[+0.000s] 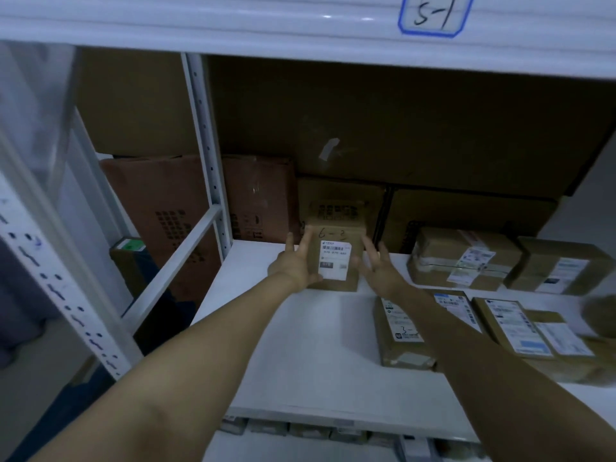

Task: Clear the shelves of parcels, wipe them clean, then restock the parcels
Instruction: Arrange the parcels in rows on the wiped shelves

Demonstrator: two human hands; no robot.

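A smooth white shelf (300,345) fills the lower middle of the view. It is carried by white metal uprights (206,155) punched with rows of holes. On the beam at twelve o'clock sits a tag (433,15), hand-lettered "5-1" inside a blue outline. The light is dim. Along the back stand big matte brown cartons (400,128) with square edges, and a reddish carton (260,195) is at ten o'clock. The box (336,261) is a small tan cardboard block with a white printed label and "6-3" penned on top. It sits on the shelf at the centre, just in front of the cartons. From two to four o'clock lie other parcels (466,258) of tan card with white labels and clear tape, the nearer ones flat. Two bare forearms reach in from seven and five o'clock. The left hand (293,265) lies flat against the box's nine o'clock side, fingers straight. The right hand (380,271), fingers straight and spread, is just beside the three o'clock side. It is too blurred to tell whether it touches, and neither hand curls round the box.
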